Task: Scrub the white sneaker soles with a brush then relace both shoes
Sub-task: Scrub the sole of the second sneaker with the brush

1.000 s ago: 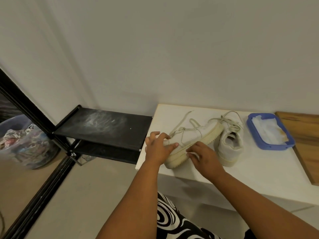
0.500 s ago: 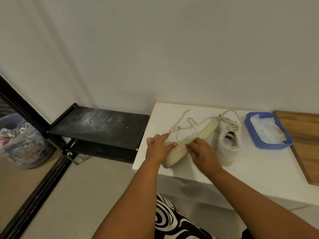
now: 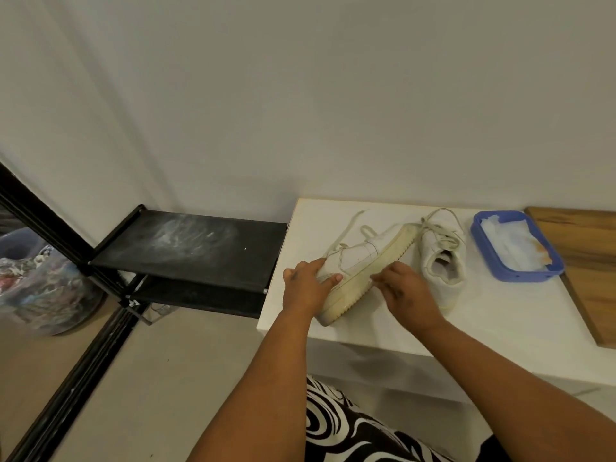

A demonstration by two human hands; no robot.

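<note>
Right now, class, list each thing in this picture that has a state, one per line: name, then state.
Left hand: grips the tilted sneaker's heel end.
Right hand: fingers on that sneaker's sole.
Tilted sneaker: on its side, sole edge yellowed, laces loose.
Second sneaker: upright on the white table, laces loose.
Blue tray: holds white cloth.

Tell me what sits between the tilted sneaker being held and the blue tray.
In the head view, the second sneaker stands upright between the tilted sneaker and the blue tray, on the white table.
</note>
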